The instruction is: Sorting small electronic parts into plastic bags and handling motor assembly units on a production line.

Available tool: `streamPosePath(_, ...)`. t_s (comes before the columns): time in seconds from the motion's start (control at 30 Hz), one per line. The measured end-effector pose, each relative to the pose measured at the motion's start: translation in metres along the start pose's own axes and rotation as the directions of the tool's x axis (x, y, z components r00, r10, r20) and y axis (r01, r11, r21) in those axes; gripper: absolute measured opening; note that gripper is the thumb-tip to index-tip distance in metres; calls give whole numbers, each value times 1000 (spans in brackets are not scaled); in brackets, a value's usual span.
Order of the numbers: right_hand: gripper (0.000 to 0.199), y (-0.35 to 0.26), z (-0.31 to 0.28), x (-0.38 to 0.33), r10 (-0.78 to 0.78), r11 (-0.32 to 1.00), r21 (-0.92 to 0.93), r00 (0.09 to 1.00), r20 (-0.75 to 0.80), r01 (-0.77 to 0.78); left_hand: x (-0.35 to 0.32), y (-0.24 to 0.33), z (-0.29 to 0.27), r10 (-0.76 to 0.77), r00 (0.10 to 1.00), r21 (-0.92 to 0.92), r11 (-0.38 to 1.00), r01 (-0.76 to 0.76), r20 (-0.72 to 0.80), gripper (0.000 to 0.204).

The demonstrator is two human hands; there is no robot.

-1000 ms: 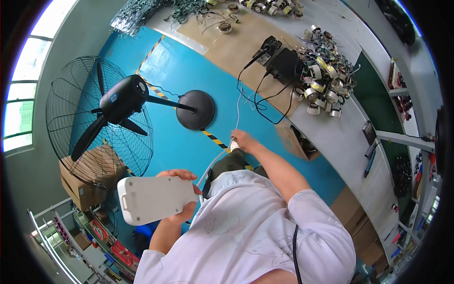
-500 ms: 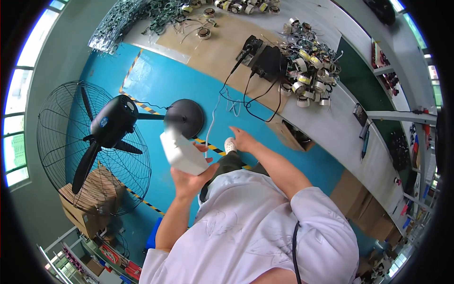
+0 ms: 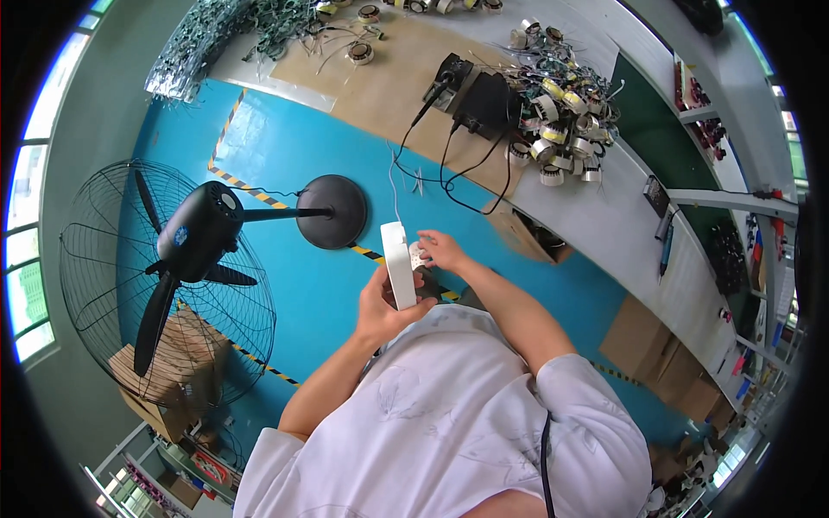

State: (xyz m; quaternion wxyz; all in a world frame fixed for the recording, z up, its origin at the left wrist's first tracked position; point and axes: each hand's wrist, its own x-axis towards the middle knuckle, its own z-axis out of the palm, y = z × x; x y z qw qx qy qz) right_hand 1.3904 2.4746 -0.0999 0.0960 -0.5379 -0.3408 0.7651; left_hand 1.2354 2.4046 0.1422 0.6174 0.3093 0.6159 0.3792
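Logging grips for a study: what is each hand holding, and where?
Left hand grips the white box at its lower end; right hand pinches a small white part beside it.

We see a white flat case in our left hand, black fan left of it, blue floor with yellow-black stripes beneath.

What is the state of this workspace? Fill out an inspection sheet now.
Surface: grey workbench with a brown mat, crowded.
Job's things: white flat casing held edge-on.
Clutter: wound coils heaped; green wire bundles at the far end.
Grippers: left hand grips the casing; right hand touches its side.
Cables: black leads hang off the bench.
Surroundings: black pedestal fan on blue floor; cardboard boxes.
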Motion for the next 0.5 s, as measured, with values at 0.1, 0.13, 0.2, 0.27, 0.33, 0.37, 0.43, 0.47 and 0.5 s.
streamPosePath(0.1,39,12,3,21,-261,852,-438,958,118,286,-1,5,2,30,1000,22,999,-30,3,64)
streamPosePath(0.13,39,9,7,20,-258,849,-442,957,133,290,-2,4,-1,31,999,18,999,-30,-12,64)
streamPosePath(0.2,42,1,9,14,-211,589,-709,921,326,386,0,0,-2,74,993,52,996,-69,-97,61)
streamPosePath(0.27,41,0,5,15,-234,514,-729,891,389,453,8,-5,-2,106,985,65,993,-98,-137,60)
streamPosePath(0.33,40,-2,8,10,-251,437,-735,856,453,517,20,-5,-11,55,964,46,998,-44,-259,56)
streamPosePath(0.37,42,-1,9,5,-243,476,-739,879,410,476,25,-4,-14,60,964,45,998,-50,-260,56)
streamPosePath(0.43,43,-5,14,-9,-231,512,-739,899,373,438,31,2,-23,72,926,200,980,3,-370,57)
streamPosePath(0.47,42,-7,9,-18,-197,651,-647,912,359,396,35,-4,-24,114,920,213,977,-35,-376,64)
streamPosePath(0.5,41,-8,1,-26,-161,773,-537,923,349,338,39,-5,-25,122,923,267,963,-22,-364,66)
